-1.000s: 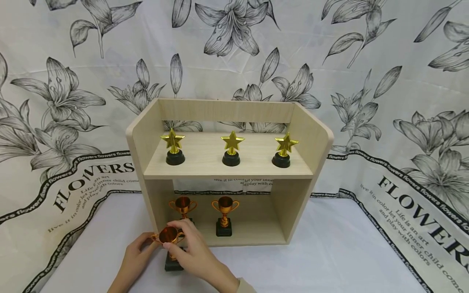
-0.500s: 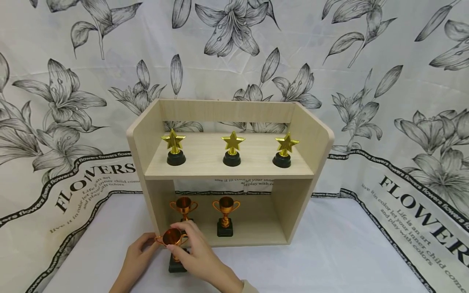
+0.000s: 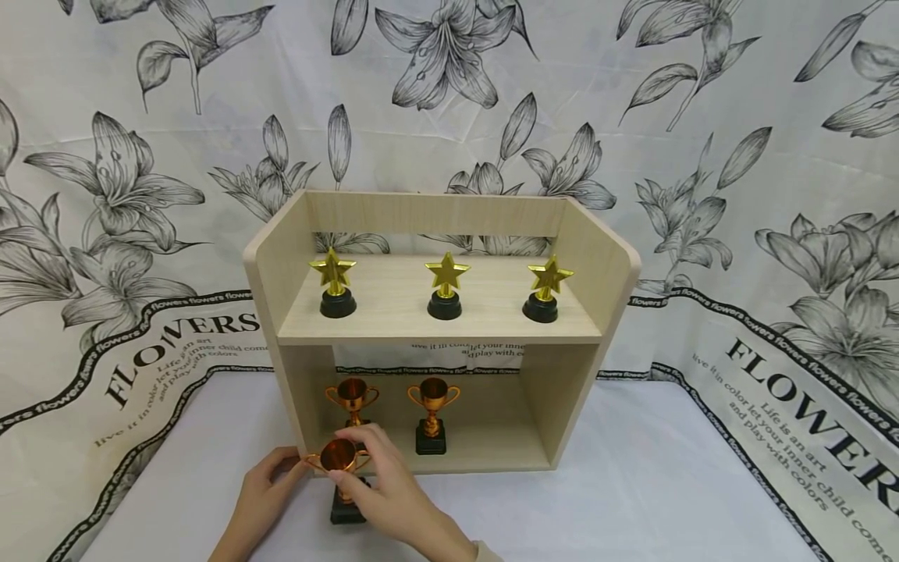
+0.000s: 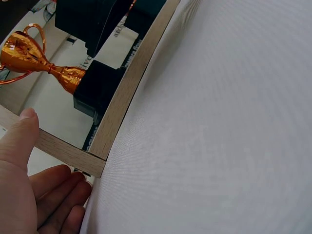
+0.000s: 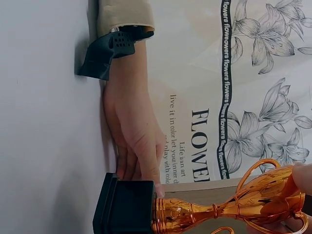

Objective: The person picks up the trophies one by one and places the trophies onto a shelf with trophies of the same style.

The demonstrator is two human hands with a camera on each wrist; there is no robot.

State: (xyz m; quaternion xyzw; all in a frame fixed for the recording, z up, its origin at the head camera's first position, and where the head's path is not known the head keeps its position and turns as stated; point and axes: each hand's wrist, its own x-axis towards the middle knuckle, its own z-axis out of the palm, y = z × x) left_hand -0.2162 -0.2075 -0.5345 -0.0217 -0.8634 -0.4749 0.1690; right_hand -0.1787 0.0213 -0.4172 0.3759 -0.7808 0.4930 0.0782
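A bronze-coloured trophy cup (image 3: pixel 339 454) with two handles and a black square base stands upright in front of the wooden shelf (image 3: pixel 438 339), near its lower left corner. My right hand (image 3: pixel 396 499) pinches its bowl between thumb and fingers. Whether the base touches the table, I cannot tell. At the shelf's left side panel, my left hand (image 3: pixel 263 492) grips the front edge; the left wrist view has the thumb on the edge and the fingers at the outer side. Inside the lower compartment are two matching trophy cups, one at left (image 3: pixel 353 396), partly hidden, one mid-way (image 3: pixel 431 437).
On the upper shelf board stand three gold star trophies: left (image 3: pixel 333 281), middle (image 3: pixel 445 285) and right (image 3: pixel 544 290). A white cloth (image 3: pixel 632 484) covers the table. Flower-printed fabric (image 3: pixel 702 195) hangs behind and at both sides.
My right hand has shifted the trophy cup slightly to the right in front of the shelf. The left hand stays at the side panel, and the other trophies keep their places.
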